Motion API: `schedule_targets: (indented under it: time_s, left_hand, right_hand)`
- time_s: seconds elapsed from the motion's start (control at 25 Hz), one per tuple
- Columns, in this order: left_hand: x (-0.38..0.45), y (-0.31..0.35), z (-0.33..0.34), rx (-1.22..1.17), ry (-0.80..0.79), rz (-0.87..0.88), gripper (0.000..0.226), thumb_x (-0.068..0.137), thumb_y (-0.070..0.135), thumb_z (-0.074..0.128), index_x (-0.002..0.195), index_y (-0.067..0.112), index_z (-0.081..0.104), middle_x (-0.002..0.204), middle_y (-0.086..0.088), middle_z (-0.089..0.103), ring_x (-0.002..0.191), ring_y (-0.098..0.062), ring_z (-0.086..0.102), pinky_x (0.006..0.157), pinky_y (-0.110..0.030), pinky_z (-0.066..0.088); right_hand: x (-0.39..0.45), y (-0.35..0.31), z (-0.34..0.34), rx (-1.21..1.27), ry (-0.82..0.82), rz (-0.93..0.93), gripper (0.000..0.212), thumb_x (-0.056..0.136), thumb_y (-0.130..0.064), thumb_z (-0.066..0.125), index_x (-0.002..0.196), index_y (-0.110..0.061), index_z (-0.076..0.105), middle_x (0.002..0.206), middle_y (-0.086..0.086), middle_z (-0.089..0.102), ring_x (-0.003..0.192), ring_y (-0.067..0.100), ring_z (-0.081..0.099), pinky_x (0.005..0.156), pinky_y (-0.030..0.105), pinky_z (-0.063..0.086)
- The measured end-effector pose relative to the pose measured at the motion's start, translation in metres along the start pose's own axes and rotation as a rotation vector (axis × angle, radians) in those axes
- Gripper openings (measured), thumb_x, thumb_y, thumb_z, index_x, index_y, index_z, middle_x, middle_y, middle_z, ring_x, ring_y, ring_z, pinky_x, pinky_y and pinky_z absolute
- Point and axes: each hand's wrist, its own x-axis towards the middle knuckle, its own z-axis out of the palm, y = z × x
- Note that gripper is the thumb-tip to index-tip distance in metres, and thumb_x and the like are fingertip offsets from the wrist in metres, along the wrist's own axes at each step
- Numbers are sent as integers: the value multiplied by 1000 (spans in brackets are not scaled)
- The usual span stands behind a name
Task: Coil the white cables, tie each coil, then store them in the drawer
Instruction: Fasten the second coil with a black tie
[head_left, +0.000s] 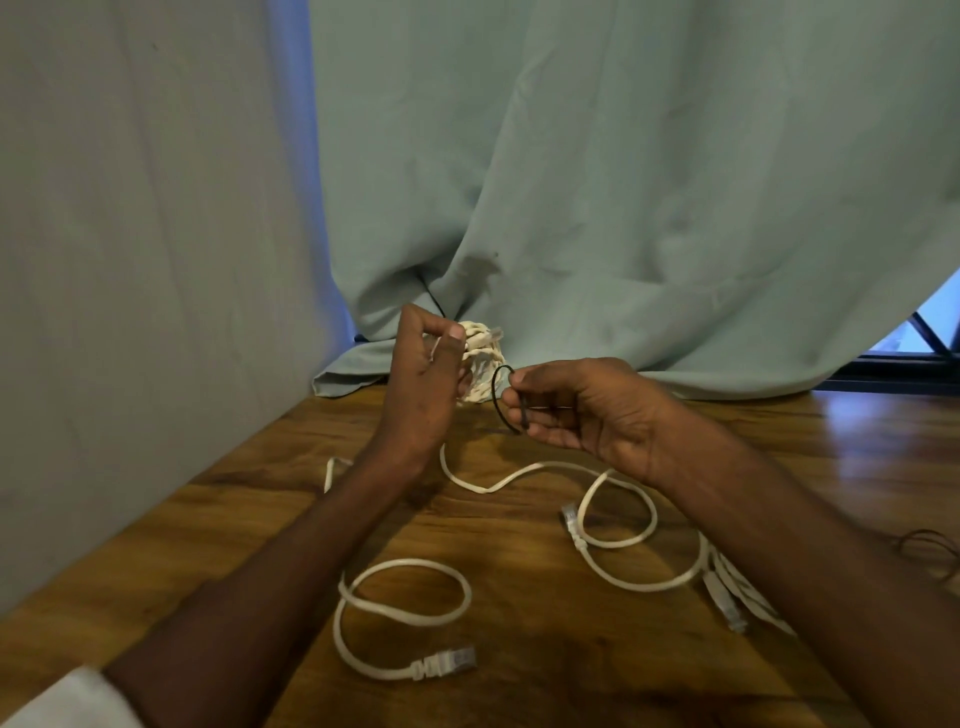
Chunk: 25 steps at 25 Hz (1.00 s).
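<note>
Dim, soft picture; cool blue daylight leaks past the curtain (623, 182), glaring on the table's (857, 431) far right corner; edges bow.

No text, label, brand, number or sign could be read anywhere in the view.
</note>
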Motion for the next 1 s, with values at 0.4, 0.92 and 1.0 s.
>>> schedule_targets:
  time_s: [0.4,0.92,1.0]
  left_hand:
    - [-10,12,11,-61,-218,183,4,109,17,51,107,20,53,109,-16,70,96,-28,72,73,-30,59]
    - [-12,6,14,-189,-260,-40,10,105,12,56,100,5,59,111,-20,72,84,-18,67,74,-30,55]
    - [-11,7,13,-207,-270,-66,11,106,16,55,101,6,59,108,-21,72,86,-21,65,75,-31,53]
  right_hand:
    - [-4,-3,8,352,16,208,3,91,-10,73,91,-7,74,83,5,75,75,14,69,71,25,51]
    - [-14,6,27,716,-4,160,23,81,-12,54,96,-4,69,84,9,59,74,17,50,71,31,42]
    - [-16,6,29,753,-40,125,30,74,-19,60,100,-5,69,84,7,60,75,17,50,71,31,42]
